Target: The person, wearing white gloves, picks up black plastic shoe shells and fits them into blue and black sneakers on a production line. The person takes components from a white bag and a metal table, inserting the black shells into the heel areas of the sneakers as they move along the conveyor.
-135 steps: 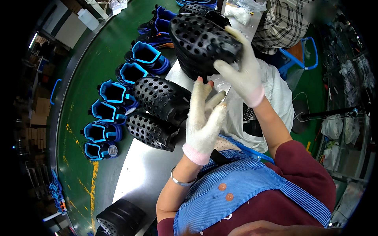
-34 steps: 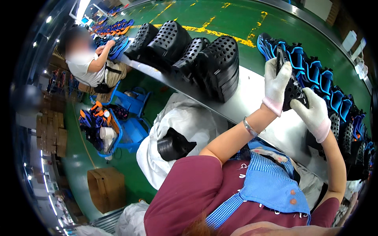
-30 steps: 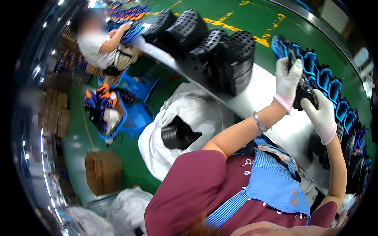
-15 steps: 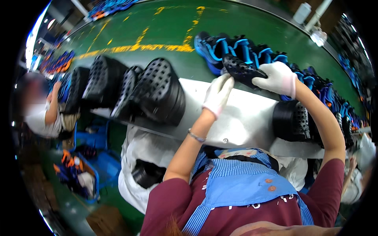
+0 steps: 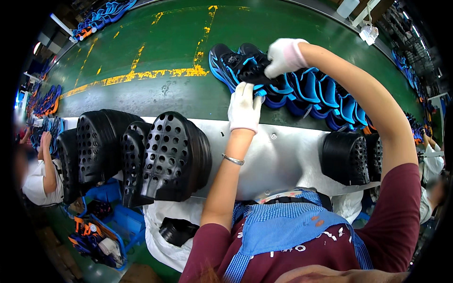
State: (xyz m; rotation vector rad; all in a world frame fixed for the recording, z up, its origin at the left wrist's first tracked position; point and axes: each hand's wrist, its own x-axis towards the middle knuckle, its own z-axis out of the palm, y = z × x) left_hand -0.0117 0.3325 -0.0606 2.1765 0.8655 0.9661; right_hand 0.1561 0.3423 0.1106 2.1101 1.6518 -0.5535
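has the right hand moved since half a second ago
Yes: judged against the metal bench, the right hand has moved away from the person, farther out beyond the bench's far edge, over the shoes.

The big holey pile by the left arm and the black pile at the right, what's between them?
Shiny metal table, with the left arm crossing over it; the head view shows this.

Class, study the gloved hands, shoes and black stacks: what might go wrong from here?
The black insert in the right hand might slip: it seems held near one end.
The shoes stand close together, so a push might knock neighbours askew.
The left forearm is near a black stack by the bench's edge; a bump might topple it.
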